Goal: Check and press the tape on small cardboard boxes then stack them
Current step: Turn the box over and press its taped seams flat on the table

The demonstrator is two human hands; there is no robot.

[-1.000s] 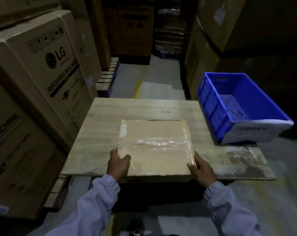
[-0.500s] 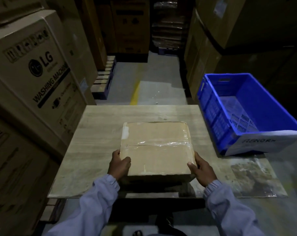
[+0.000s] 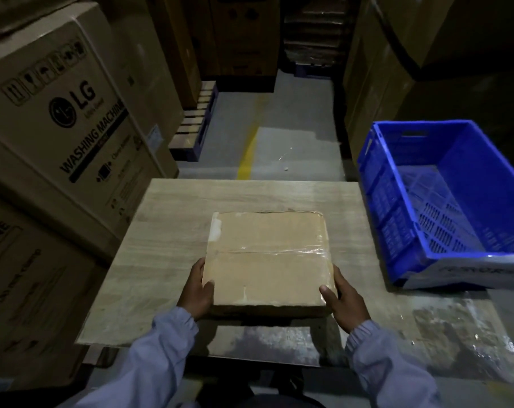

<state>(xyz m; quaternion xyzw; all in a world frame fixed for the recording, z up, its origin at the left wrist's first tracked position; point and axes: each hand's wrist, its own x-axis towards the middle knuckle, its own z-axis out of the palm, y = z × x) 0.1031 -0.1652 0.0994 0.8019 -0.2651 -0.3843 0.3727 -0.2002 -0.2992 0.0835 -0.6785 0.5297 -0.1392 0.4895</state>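
While in hands [image 3: 195, 291] [image 3: 343, 300] — box [image 3: 267, 260] — LG carton [image 3: 58, 113]

box [image 3: 267, 260] on table [image 3: 173, 231], crate [image 3: 397, 219] right

Item: cardboard box [image 3: 267, 260], small, flat, brown, roughly square, corners rounded.
Tape: clear tape [image 3: 279, 250] is seen laid across the top along the flap seam; wrinkled and glossy toward the right end.
Pose: taped face up.
Position: lower centre of the frame.
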